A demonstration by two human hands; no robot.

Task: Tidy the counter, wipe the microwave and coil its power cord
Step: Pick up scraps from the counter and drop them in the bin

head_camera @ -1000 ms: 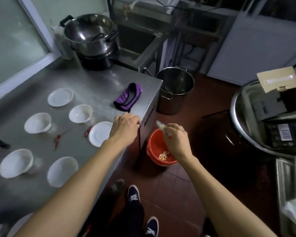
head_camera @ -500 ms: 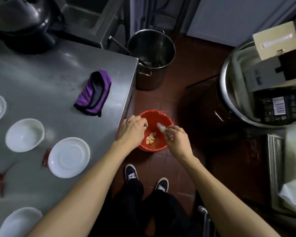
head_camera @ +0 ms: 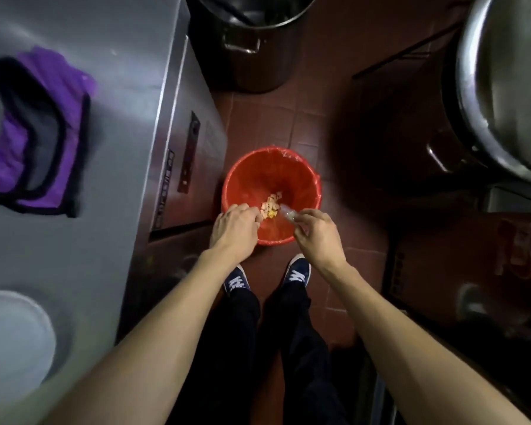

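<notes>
Red lined bin (head_camera: 272,176) on floor just beside bench (head_camera: 111,124) edge, left hand (head_camera: 235,227) curled over its rim, contents unclear, right hand (head_camera: 314,233) pinching small clear wrapper (head_camera: 287,213) pointing up-left over bin.

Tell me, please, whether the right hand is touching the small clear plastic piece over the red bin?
Touching. The head view shows the right hand pinching the clear plastic piece between its fingertips, above the red bin.

Commercial kitchen: steel counter (head_camera: 83,240), stockpot (head_camera: 252,65).
</notes>
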